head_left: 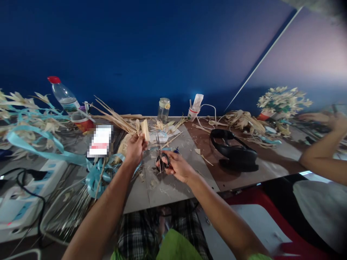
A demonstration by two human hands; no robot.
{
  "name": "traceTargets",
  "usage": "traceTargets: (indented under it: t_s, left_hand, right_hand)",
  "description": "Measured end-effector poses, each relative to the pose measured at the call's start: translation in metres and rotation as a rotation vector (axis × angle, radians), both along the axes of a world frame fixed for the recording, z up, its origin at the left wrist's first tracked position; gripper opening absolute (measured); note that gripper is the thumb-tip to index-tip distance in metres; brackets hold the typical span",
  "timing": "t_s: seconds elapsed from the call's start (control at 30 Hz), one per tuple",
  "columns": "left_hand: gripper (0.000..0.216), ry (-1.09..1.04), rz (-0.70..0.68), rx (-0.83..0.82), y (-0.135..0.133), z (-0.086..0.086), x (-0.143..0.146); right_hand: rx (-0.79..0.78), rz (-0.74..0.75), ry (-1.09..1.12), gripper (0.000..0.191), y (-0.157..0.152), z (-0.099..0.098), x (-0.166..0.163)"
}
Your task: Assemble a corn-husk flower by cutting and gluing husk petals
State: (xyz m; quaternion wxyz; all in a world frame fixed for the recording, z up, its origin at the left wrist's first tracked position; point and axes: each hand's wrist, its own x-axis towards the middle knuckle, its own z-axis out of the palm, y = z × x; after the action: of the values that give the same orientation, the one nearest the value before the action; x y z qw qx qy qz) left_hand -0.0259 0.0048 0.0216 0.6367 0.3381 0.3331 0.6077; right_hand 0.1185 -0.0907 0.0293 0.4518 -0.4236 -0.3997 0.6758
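My left hand [135, 147] is closed around pale dried leaf strips [145, 129] that stick up above its fingers. My right hand [177, 167] grips black-handled scissors [160, 159], blades pointing up toward the strips, just right of them. Both hands hover over a grey board [162, 186] littered with straw cuttings. A light blue ribbon [54, 153] loops beside my left wrist.
A plastic bottle [63, 94], a red cup [82, 122], a glass jar [163, 109] and a white cup [194, 110] line the back edge. A black headset [234, 151] lies at right. Another person's arm [322, 144] reaches in by straw flowers [282, 99]. A white power strip [29, 191] sits at left.
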Motion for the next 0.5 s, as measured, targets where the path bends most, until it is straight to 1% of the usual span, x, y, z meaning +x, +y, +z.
traceTargets:
  t_s: [0.1, 0.2, 0.3, 0.4, 0.5]
  left_hand:
    - [0.03, -0.037, -0.016, 0.007, -0.001, -0.001, 0.002]
    - [0.031, -0.038, -0.018, 0.01, 0.0, -0.002, 0.002]
    - [0.031, -0.008, -0.017, 0.009, 0.0, -0.003, 0.002]
    - [0.031, 0.034, -0.007, 0.016, 0.001, -0.005, 0.003]
    - [0.031, 0.076, 0.007, 0.048, 0.001, -0.007, 0.005]
  right_hand:
    - [-0.002, 0.009, 0.185, 0.047, -0.008, -0.006, -0.006]
    - [-0.025, 0.053, 0.248, 0.05, -0.007, -0.012, -0.009]
    - [-0.02, 0.053, 0.252, 0.05, -0.004, -0.013, -0.011]
    - [0.029, 0.037, 0.218, 0.047, 0.001, -0.011, -0.015]
    - [0.036, 0.016, 0.178, 0.048, 0.006, -0.008, -0.02]
